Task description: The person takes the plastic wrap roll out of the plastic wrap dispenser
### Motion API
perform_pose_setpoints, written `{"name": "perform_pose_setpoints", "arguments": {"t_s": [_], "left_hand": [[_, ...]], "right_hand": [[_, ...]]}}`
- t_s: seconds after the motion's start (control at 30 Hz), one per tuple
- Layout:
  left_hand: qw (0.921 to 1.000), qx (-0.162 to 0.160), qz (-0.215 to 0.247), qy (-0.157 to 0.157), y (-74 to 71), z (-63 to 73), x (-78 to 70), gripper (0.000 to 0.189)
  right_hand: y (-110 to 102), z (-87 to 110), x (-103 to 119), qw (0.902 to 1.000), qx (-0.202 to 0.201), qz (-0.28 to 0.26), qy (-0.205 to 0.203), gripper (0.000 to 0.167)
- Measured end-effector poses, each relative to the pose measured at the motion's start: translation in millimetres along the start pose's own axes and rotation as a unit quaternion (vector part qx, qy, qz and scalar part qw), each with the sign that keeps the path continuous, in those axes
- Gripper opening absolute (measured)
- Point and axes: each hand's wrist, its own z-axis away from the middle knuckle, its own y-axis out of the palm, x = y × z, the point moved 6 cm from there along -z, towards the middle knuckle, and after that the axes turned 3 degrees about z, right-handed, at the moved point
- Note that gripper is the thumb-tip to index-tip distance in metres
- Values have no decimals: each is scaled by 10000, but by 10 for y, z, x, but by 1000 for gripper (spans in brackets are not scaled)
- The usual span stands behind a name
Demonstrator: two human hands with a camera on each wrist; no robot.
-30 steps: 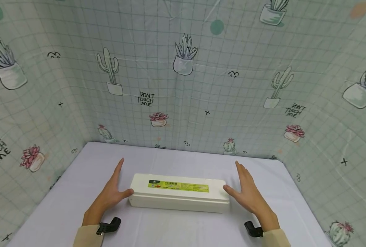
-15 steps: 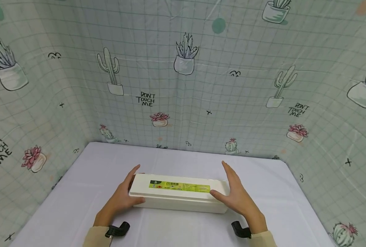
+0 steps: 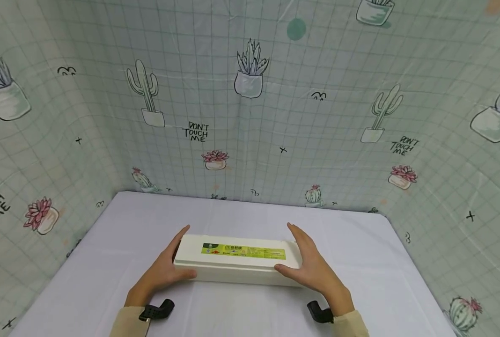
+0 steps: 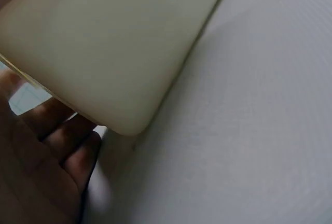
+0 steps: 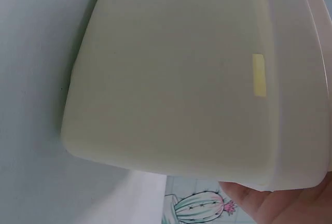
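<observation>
A long white cling film box (image 3: 191,270) with a green-and-yellow label (image 3: 243,251) lies across the white table, its lid down. My left hand (image 3: 161,270) grips its left end, thumb along the front side and fingers reaching round to the back. In the left wrist view, the fingers (image 4: 57,130) bend past the end of the box (image 4: 114,53). My right hand (image 3: 313,267) holds the right end, with the thumb on the front edge below the lid. In the right wrist view the box (image 5: 171,79) covers most of that hand; part of it (image 5: 290,200) shows at the lower right.
A white cloth (image 3: 233,309) covers the table. Behind and at both sides hangs a pale green gridded curtain (image 3: 258,126) printed with cacti. Black wrist straps with camera mounts sit on the left wrist (image 3: 157,310) and right wrist (image 3: 319,312).
Both hands have come inward onto the ends of the box. In the last half second the right hand moved further left, its thumb going from the lid to the front edge. The box looks unmoved.
</observation>
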Motion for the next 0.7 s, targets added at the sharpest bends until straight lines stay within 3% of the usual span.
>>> {"name": "perform_pose_setpoints", "arguments": {"t_s": [0.33,0.57,0.7], "left_hand": [[9995,188,144,-186,-23,-16,21,115],[9980,270,45,-574,-37,-13,47,105],[9979,305,79,-557,-42,-13,47,105]], "right_hand": [[4,-8,14,9998,-63,204,-61,105],[14,-16,-1,9994,-67,341,-21,105],[36,-14,-5,9991,-39,417,-65,105]]}}
